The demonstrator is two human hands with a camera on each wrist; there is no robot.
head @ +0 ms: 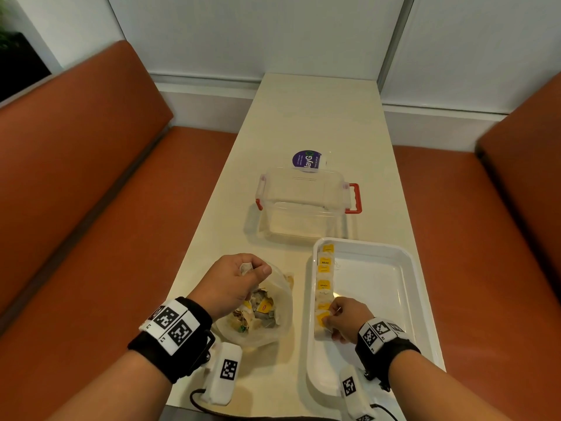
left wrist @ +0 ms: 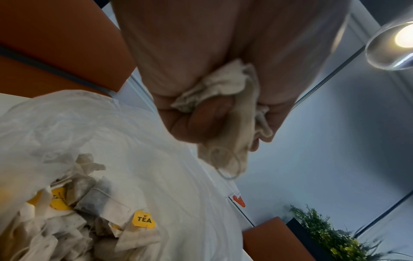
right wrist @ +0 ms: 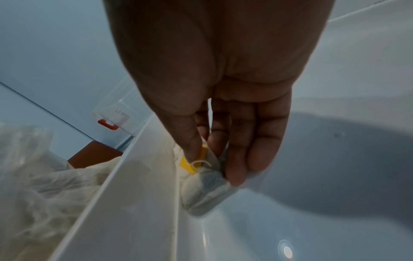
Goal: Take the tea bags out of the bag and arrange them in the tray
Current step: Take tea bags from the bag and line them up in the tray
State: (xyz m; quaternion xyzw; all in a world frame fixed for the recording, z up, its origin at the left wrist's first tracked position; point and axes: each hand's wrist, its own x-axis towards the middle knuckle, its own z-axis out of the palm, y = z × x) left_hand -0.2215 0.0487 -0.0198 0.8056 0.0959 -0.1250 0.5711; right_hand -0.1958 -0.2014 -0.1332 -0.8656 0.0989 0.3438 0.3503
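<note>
A clear plastic bag [head: 277, 328] [left wrist: 93, 123] of tea bags with yellow tags lies on the table left of a white tray [head: 403, 278] [right wrist: 335, 194]. My left hand [head: 236, 279] [left wrist: 214, 113] hovers over the bag's mouth, fingers curled round a crumpled tea bag [left wrist: 225, 88] with its string dangling. A row of tea bags [head: 324, 278] lines the tray's left wall. My right hand [head: 341, 319] [right wrist: 214, 159] is at the near end of that row, pinching a tea bag [right wrist: 205, 190] by its yellow tag [right wrist: 192, 162] against the tray floor.
A clear plastic box [head: 303, 205] with red latches stands beyond the bag and tray, a purple round sticker [head: 306, 159] behind it. Orange bench seats [head: 91, 208] flank the narrow cream table [head: 303, 117]. A plant [left wrist: 330, 234] shows in the left wrist view.
</note>
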